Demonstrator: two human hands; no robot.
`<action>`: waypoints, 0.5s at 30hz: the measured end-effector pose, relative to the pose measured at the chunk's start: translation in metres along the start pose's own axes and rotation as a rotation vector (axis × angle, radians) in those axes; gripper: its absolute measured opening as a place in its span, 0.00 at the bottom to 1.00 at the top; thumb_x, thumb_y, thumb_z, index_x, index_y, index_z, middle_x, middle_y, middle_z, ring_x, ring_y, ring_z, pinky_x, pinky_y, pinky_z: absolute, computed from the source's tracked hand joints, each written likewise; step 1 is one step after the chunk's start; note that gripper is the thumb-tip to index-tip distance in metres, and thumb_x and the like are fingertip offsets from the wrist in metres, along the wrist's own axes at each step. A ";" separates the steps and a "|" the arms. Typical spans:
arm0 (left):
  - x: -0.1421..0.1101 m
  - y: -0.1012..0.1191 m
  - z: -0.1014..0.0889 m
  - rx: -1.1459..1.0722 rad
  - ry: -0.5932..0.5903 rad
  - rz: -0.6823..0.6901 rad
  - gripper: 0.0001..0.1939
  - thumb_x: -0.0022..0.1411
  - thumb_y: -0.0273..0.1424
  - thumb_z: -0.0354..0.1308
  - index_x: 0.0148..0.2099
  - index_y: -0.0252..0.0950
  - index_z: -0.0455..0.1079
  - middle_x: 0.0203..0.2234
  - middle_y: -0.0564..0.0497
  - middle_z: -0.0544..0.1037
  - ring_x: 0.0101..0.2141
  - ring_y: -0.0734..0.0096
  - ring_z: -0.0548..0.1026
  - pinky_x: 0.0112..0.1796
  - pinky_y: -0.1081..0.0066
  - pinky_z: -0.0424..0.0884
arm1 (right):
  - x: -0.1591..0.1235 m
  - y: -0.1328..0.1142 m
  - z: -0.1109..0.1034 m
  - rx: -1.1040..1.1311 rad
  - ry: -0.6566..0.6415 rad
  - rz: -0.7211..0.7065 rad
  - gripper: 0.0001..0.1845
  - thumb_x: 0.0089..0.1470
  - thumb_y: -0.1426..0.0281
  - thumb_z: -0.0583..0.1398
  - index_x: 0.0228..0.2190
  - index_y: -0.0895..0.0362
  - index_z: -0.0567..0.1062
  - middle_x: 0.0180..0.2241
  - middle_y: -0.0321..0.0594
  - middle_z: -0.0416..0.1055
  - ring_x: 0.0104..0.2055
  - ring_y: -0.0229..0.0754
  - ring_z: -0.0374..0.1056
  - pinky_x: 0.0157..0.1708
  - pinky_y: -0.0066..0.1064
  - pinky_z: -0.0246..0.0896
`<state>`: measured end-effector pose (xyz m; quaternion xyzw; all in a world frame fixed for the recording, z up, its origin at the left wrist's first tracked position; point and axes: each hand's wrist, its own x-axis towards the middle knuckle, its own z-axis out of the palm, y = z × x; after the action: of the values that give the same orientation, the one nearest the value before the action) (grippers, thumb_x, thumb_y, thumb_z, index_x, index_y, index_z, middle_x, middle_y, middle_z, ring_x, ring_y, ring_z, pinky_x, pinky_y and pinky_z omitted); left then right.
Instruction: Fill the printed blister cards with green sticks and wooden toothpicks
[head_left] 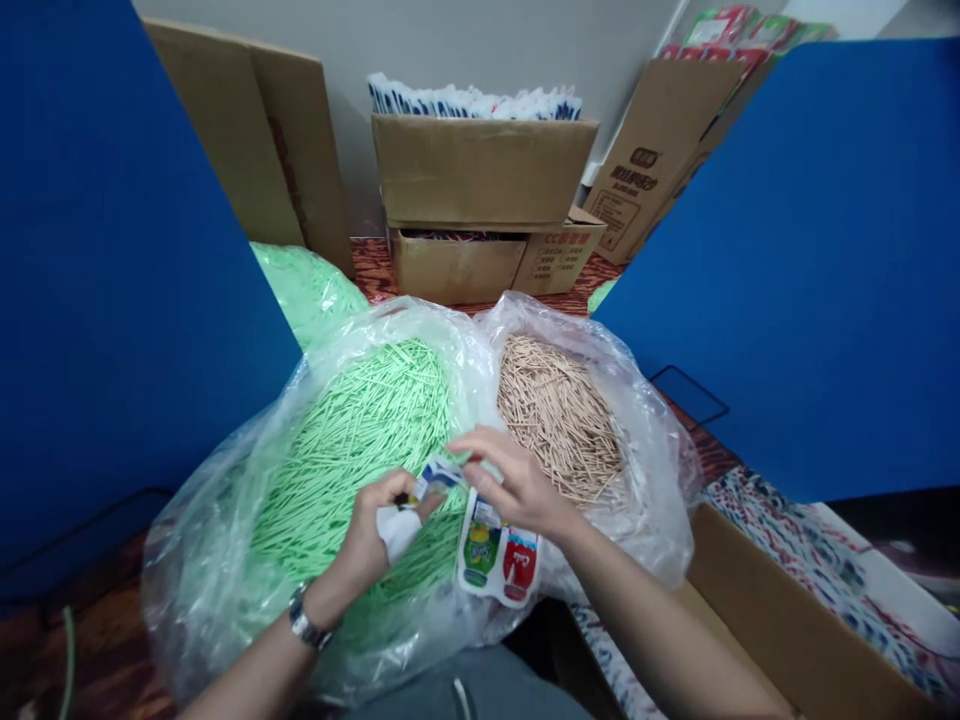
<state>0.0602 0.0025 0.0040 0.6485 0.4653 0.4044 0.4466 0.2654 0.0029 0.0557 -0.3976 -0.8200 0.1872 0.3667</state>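
Note:
My left hand (382, 520) is closed on a small blue-and-white printed packet (439, 475), held over the green sticks. Something white (400, 530) covers part of that hand, and a metal watch sits on the wrist. My right hand (517, 485) is at the packet's other end with thumb and fingers bent toward each other; whatever is between them is too small and blurred to name. Just below it is a white packet card (484, 550) printed with a green Sprite can and a red cola can. Light green sticks (360, 420) fill a clear plastic bag beneath both hands.
To the right, a second clear bag (645, 440) holds tan sticks (555, 410). Behind stand stacked cardboard boxes (480, 170), the top one full of packets. Blue panels (810, 270) flank both sides. An open carton (780, 610) and a heap of printed wrappers lie at lower right.

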 end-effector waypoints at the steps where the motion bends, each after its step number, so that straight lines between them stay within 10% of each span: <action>1: 0.002 -0.002 -0.008 -0.023 0.066 -0.015 0.14 0.52 0.34 0.63 0.21 0.34 0.64 0.18 0.56 0.65 0.22 0.75 0.63 0.26 0.74 0.60 | 0.005 0.005 0.002 0.029 0.051 0.041 0.15 0.61 0.69 0.52 0.50 0.51 0.66 0.44 0.42 0.70 0.45 0.43 0.66 0.46 0.39 0.61; 3: 0.007 -0.003 -0.025 -0.076 0.193 -0.044 0.12 0.51 0.34 0.64 0.24 0.33 0.67 0.19 0.54 0.69 0.23 0.73 0.66 0.27 0.72 0.64 | 0.015 0.022 0.014 -0.022 0.088 0.079 0.15 0.61 0.69 0.53 0.49 0.52 0.67 0.45 0.43 0.69 0.47 0.43 0.66 0.46 0.39 0.62; 9: 0.015 0.007 -0.060 -0.200 0.477 -0.111 0.11 0.48 0.33 0.67 0.30 0.31 0.73 0.24 0.51 0.76 0.26 0.72 0.71 0.30 0.71 0.68 | 0.033 0.075 0.075 -0.565 -0.325 -0.065 0.11 0.56 0.74 0.57 0.43 0.54 0.72 0.55 0.49 0.63 0.59 0.53 0.55 0.56 0.54 0.50; 15: 0.010 0.000 -0.066 -0.246 0.478 -0.130 0.11 0.48 0.33 0.67 0.31 0.30 0.73 0.25 0.51 0.77 0.27 0.72 0.72 0.32 0.73 0.68 | 0.045 0.087 0.092 -0.727 -0.451 -0.191 0.13 0.59 0.72 0.56 0.46 0.53 0.69 0.63 0.48 0.51 0.65 0.56 0.45 0.60 0.60 0.36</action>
<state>0.0009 0.0251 0.0231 0.4442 0.5455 0.5701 0.4245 0.2231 0.0904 -0.0370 -0.3726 -0.9251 -0.0662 0.0305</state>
